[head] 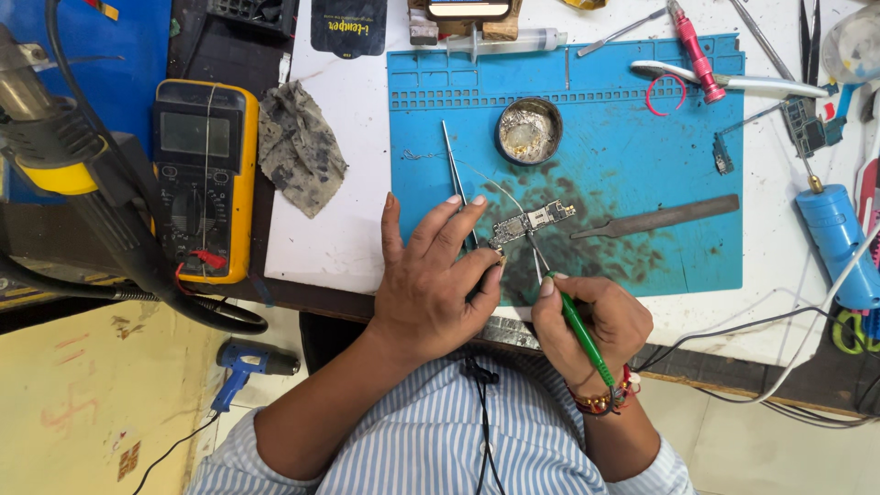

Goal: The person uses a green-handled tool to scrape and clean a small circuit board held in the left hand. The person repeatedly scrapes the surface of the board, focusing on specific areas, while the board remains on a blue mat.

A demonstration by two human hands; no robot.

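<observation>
Gripping tweezers (pixel 456 188) left hand (pixel 431 284), right hand (pixel 591 321) pinching green iron (pixel 579 332).

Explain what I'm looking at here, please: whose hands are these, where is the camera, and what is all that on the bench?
This is one view from a camera worn on a person's head, looking down at their own two bare hands; no robot is involved. The left hand holds tweezers against a small circuit board. The right hand holds a green-handled tool like a pen, its thin tip at the board. The work sits on a blue mat with dark smudges. Also on it are a round tin and a flat metal tool. To the left lie a yellow multimeter and a dirty rag.
</observation>
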